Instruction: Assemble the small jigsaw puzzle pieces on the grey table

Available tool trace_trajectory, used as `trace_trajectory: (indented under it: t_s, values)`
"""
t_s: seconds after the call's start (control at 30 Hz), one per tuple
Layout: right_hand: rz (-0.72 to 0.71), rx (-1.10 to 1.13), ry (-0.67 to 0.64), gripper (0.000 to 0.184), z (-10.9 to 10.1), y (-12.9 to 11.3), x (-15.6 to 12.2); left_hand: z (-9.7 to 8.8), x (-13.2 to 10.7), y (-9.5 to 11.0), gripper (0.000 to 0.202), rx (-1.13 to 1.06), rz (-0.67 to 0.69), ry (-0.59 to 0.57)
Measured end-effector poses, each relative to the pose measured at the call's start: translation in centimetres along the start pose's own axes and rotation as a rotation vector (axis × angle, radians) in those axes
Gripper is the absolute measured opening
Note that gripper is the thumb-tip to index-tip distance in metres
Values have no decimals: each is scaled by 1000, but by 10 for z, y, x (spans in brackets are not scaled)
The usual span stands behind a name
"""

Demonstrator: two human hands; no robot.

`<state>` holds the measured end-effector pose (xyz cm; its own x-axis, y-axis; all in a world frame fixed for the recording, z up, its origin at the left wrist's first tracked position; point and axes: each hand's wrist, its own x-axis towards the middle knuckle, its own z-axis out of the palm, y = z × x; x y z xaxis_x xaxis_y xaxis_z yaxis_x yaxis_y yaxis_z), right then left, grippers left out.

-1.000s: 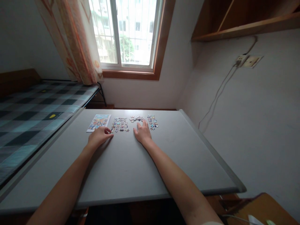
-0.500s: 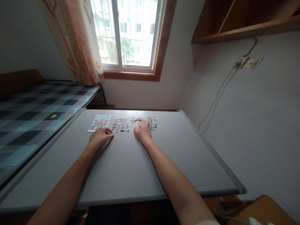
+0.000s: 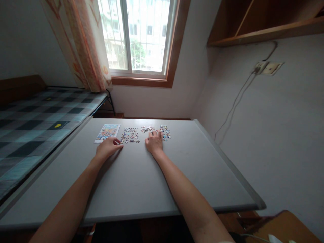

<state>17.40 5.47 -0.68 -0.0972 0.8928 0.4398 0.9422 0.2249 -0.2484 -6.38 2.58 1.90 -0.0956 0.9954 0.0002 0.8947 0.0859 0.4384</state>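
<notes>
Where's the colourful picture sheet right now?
In the head view, the picture sheet lies on the table, left of the puzzle pieces, its near edge partly hidden by the left hand.

Left arm (image 3: 76,189), one, bare: I see it reach forward from lower left, slanting inward. Left wrist (image 3: 98,157): turned slightly inward. Left hand (image 3: 107,147): thumb and forefinger curved toward each other, tips close; I cannot tell whether they meet. Right arm (image 3: 183,185), one, bare: outstretched from lower right, slanting inward. Right hand (image 3: 154,142): palm down, fingers (image 3: 158,136) bent, fingertips too small for me to read. Hands: apart, about level.
</notes>
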Motion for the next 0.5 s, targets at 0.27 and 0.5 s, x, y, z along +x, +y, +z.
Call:
trace_trajectory:
  t_s: [0.27,0.5]
  values:
    - [-7,3,-30,36,3,3,0,0,0,-1,35,-8,-2,-2]
    - [-41,11,-54,30,-3,2,0,0,-1,0,34,-15,0,1]
